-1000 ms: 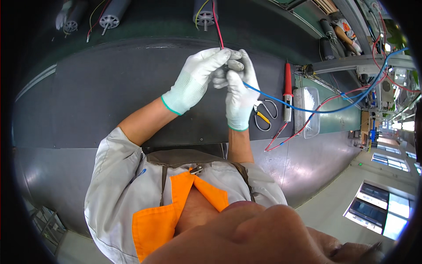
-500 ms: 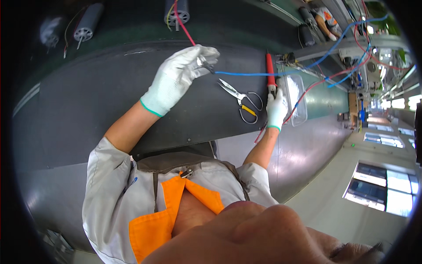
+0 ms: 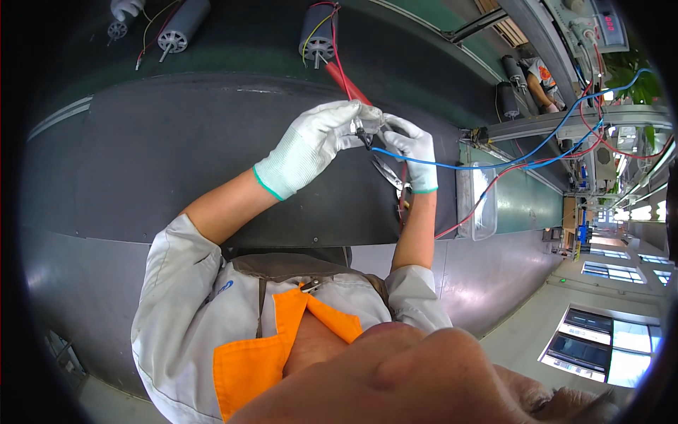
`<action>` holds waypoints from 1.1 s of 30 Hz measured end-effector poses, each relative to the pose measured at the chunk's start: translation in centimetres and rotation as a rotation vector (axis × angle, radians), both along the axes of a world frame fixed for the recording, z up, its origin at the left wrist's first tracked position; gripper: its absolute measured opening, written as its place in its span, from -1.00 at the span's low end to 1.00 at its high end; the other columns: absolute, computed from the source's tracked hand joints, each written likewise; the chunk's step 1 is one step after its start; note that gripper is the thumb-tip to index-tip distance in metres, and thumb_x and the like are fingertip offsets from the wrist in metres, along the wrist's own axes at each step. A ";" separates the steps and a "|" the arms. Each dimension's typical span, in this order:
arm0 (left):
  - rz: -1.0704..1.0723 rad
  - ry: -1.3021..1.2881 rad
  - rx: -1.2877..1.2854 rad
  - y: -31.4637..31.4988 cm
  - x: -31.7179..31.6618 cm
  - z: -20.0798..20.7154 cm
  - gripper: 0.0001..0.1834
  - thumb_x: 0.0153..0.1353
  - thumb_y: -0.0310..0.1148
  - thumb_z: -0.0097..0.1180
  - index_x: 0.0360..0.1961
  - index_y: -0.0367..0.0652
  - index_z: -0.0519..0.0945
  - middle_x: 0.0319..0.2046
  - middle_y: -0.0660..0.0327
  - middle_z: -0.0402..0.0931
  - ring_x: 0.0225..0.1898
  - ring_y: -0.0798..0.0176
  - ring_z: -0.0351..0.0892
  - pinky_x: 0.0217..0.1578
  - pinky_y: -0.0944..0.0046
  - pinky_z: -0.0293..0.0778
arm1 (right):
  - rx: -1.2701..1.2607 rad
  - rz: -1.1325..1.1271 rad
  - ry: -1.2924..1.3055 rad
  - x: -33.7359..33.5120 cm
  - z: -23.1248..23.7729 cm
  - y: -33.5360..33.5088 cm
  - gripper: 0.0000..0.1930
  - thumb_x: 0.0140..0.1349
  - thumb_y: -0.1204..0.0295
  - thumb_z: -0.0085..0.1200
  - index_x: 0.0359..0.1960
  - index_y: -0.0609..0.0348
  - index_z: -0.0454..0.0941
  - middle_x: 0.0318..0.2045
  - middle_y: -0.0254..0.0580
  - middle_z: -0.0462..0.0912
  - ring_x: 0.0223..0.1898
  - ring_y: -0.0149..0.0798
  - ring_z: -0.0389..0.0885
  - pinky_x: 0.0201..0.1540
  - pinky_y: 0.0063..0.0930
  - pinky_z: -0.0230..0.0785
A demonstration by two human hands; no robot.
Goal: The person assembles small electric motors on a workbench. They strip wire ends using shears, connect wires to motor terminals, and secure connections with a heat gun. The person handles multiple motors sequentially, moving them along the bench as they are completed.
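Observation:
My left hand (image 3: 321, 138), in a pale glove, is closed on a dark clip with a metal end (image 3: 362, 134), to which a blue lead (image 3: 452, 167) runs. A red wire (image 3: 340, 67) from a grey motor (image 3: 318, 35) comes down to those same fingers. Close beside it, my right hand (image 3: 415, 150), also gloved, is closed on a long red tool (image 3: 347, 83) that points away toward the motor's shaft. The tool's near end is hidden by my fingers. Scissors (image 3: 387, 173) lie on the dark work surface (image 3: 198, 155), partly covered by my right hand.
Right of my right hand stands a clear plastic box (image 3: 486, 205) with a red lead (image 3: 474, 201) passing over it. More grey motors (image 3: 183, 28) sit at the far left. Looped leads hang from a metal frame (image 3: 522, 126), where a co-worker's arm (image 3: 540, 92) shows.
My right hand has come left and away from the box with the red tool, up against my left hand. The scissors are now partly covered. The head view has shifted.

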State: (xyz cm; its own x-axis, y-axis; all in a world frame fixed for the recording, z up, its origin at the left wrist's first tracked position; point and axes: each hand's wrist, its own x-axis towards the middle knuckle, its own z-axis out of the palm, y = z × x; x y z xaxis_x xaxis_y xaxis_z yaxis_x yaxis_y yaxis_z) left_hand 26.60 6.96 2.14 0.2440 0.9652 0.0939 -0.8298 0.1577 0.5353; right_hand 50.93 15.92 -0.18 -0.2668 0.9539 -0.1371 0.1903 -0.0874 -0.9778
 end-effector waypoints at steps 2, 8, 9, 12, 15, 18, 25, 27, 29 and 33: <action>-0.022 -0.012 -0.026 0.1 0.0 -0.5 -0.62 0.54 -0.19 -0.04 0.11 -0.26 0.61 0.07 0.11 0.64 0.15 0.15 0.58 0.22 0.10 0.43 | -0.042 0.035 -0.032 -1.1 0.1 0.5 -0.63 0.11 0.65 0.28 0.01 0.33 0.71 -0.15 -0.15 0.77 -0.20 -0.40 0.70 -0.10 -0.56 0.56; -0.058 0.024 -0.024 0.9 0.6 -0.5 -0.61 0.52 -0.13 -0.03 0.10 -0.19 0.62 0.08 0.16 0.63 0.17 0.19 0.55 0.18 0.15 0.40 | 0.260 -0.001 -0.249 -1.6 -2.3 2.0 -0.77 0.07 0.57 0.32 -0.19 0.27 0.76 -0.29 -0.21 0.81 -0.26 -0.50 0.70 -0.13 -0.56 0.58; -0.054 0.034 -0.053 0.8 0.7 -0.6 -0.61 0.52 -0.13 -0.03 0.10 -0.19 0.62 0.07 0.16 0.63 0.17 0.19 0.55 0.18 0.15 0.40 | 0.239 -0.050 -0.236 -1.9 -2.2 1.4 -0.73 0.06 0.56 0.32 -0.15 0.27 0.76 -0.29 -0.21 0.81 -0.27 -0.50 0.70 -0.15 -0.59 0.57; -0.032 0.025 -0.097 0.7 0.4 -0.4 -0.62 0.51 -0.15 -0.01 0.09 -0.23 0.62 0.03 0.13 0.63 0.10 0.18 0.58 0.14 0.13 0.44 | 0.268 -0.092 -0.109 -1.1 -1.7 0.0 -0.69 0.07 0.54 0.34 -0.09 0.27 0.75 -0.30 -0.22 0.81 -0.29 -0.52 0.69 -0.18 -0.59 0.57; -0.005 0.061 -0.131 1.3 0.0 -1.1 -0.62 0.51 -0.14 0.01 0.05 -0.24 0.62 -0.01 0.08 0.63 0.06 0.16 0.59 0.09 0.12 0.50 | 0.558 -0.233 -0.341 1.3 -0.4 -2.4 -0.68 0.08 0.52 0.35 -0.08 0.27 0.75 -0.33 -0.22 0.80 -0.33 -0.53 0.69 -0.20 -0.58 0.56; -0.027 0.070 -0.157 2.1 0.8 -2.5 -0.60 0.52 -0.09 -0.01 -0.02 -0.23 0.63 -0.01 0.07 0.63 0.05 0.16 0.60 0.09 0.11 0.52 | 0.365 -0.515 -0.465 6.4 0.0 -5.1 -0.67 0.09 0.49 0.32 -0.06 0.23 0.75 -0.32 -0.11 0.80 -0.33 -0.40 0.74 -0.23 -0.47 0.56; -0.054 0.201 -0.185 2.8 1.4 -4.4 -0.53 0.53 0.02 -0.05 -0.14 -0.21 0.65 -0.01 0.04 0.63 0.02 0.17 0.62 0.09 0.12 0.50 | 0.398 -0.435 -0.611 7.3 0.1 -8.4 -0.30 0.16 0.51 0.29 0.39 0.04 0.39 -0.23 -0.10 0.70 -0.20 -0.23 0.71 -0.11 -0.36 0.55; -0.065 0.233 -0.181 2.5 1.1 -4.4 -0.52 0.53 0.01 -0.05 -0.18 -0.22 0.66 -0.03 0.04 0.63 -0.01 0.18 0.63 0.07 0.14 0.51 | 0.172 -0.186 0.007 3.3 2.4 -9.1 -0.25 0.26 0.50 0.26 0.49 0.12 0.23 -0.09 -0.05 0.72 -0.18 -0.33 0.71 -0.05 -0.46 0.56; -0.071 0.262 -0.138 2.4 0.9 -4.5 -0.50 0.53 -0.01 -0.05 -0.23 -0.25 0.68 -0.07 0.03 0.65 -0.08 0.19 0.65 0.02 0.18 0.52 | 0.076 0.090 0.425 0.0 1.1 -9.1 -0.40 0.42 0.28 0.17 0.37 0.36 0.34 -0.17 0.07 0.73 -0.20 -0.22 0.74 -0.06 -0.43 0.57; 0.416 0.909 0.038 3.9 -2.7 -5.6 -0.48 0.53 -0.11 -0.11 -0.35 -0.33 0.69 -0.23 0.00 0.70 -0.35 0.31 0.61 -0.20 0.23 0.54 | 0.146 0.347 0.431 -3.4 1.4 -10.1 -0.52 0.50 0.19 0.05 0.15 0.45 0.57 -0.21 0.09 0.74 -0.23 -0.17 0.75 -0.10 -0.35 0.61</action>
